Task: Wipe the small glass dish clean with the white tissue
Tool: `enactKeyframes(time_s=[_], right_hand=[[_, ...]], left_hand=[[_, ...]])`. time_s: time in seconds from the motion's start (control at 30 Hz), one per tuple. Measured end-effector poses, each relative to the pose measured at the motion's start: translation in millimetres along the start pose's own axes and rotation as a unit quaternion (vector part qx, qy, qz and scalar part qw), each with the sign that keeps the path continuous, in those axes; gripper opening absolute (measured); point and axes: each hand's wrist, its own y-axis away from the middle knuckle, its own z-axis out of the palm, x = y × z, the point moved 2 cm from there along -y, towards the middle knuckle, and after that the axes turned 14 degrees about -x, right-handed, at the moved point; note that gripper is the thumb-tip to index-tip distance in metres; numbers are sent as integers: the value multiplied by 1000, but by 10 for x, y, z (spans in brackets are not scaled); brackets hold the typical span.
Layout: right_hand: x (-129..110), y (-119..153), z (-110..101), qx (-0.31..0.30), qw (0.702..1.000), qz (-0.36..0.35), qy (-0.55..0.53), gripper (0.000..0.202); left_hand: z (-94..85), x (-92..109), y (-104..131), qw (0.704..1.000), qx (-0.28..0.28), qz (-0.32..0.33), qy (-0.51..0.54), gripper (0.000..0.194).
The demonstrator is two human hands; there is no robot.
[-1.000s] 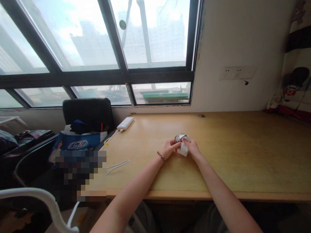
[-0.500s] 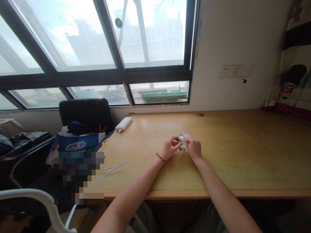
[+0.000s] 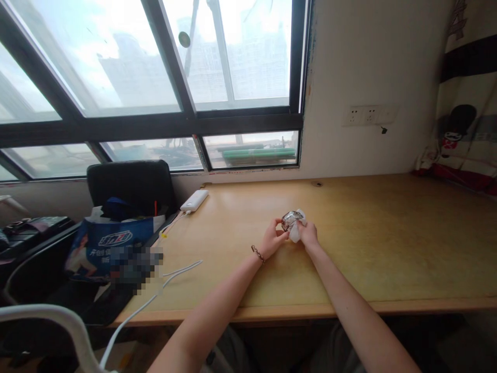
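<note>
Since 1 second ago the 2 hands have lifted the shiny round object (image 3: pixel 289 220) slightly and drawn closer together. The left hand (image 3: pixel 273 241) pinches its left rim; the right hand (image 3: pixel 307 235) presses a white cloth (image 3: pixel 297 231) against its right side. It sits mid-tabletop (image 3: pixel 388 243), well back from the front edge; too small to tell its long axis.

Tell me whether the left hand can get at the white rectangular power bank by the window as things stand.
Probably yes: the left hand pinches a small shiny glass object, but only bare wooden desk lies between it and the white rectangular power bank.
</note>
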Motion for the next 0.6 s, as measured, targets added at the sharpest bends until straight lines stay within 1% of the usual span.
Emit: enactKeyframes(time_s=[0.07,0.13,0.2,0.27,0.33,0.37,0.43,0.47,0.5,0.53,0.6], right_hand=[[-86,57,-56,36,986,-24,159,21],[-192,134,-83,45,962,-68,260,24],[-286,207,-84,34,945,-115,306,27],[-339,245,-76,16,941,-148,303,28],[-334,231,-67,5,954,-154,256,28],[-310,206,-61,3,966,-142,218,27],[-226,141,-28,-16,990,-86,108,24],[-178,111,2,-35,997,-51,34,23],[-134,87,42,-62,997,-18,-50,22],[-100,73,87,-91,986,9,-137,22],[-70,67,170,-146,946,41,-285,25]], left_hand=[[-11,34,10,999,3,-10,-37,42],[-39,87,23,996,27,-1,-81,48],[-63,132,34,992,44,13,-117,49],[-67,145,38,990,39,17,-137,44],[-57,126,39,990,36,15,-137,39],[-48,109,39,992,37,11,-124,38],[-30,72,37,996,44,5,-78,39],[-23,58,35,998,47,4,-49,41],[-17,50,34,999,48,5,-21,42],[-13,49,33,999,50,9,4,43],[-11,69,34,998,50,24,41,44]])
